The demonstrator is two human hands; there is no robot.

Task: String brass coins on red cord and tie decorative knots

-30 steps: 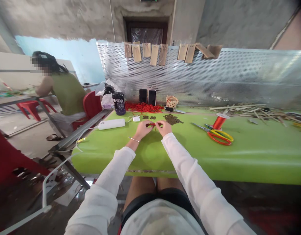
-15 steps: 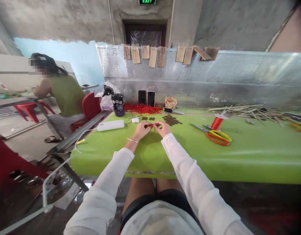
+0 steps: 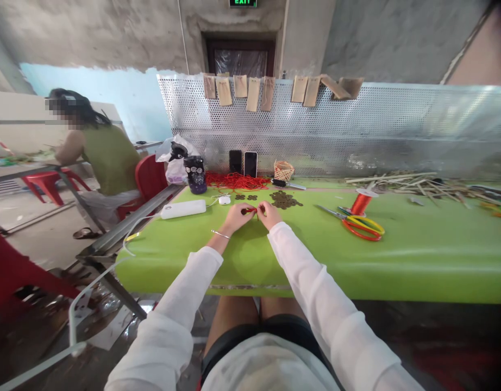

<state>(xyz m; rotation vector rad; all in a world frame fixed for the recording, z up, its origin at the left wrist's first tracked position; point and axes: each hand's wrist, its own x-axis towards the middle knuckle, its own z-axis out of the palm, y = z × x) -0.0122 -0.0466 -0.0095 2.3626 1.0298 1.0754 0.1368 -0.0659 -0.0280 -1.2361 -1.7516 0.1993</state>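
A short piece of red cord is pinched between my two hands above the green tabletop. My left hand grips it with thumb and forefinger, and a bracelet circles that wrist. Fingertips of my right hand close on the cord's other end, close to the left fingertips. How the cord is knotted is too small to make out. Just beyond my hands lie several dark round coins, some in small clusters. A tangled heap of red cords spreads behind them.
To the right lie scissors beside a spool of red thread. A white power strip, an earbud case and a dark tumbler stand left. Two phones lean at the back near a woven basket. Another person sits at left.
My right fingers have drawn in and closed more tightly on the cord near my left fingertips. The view has shifted slightly; the items on the table stay put.
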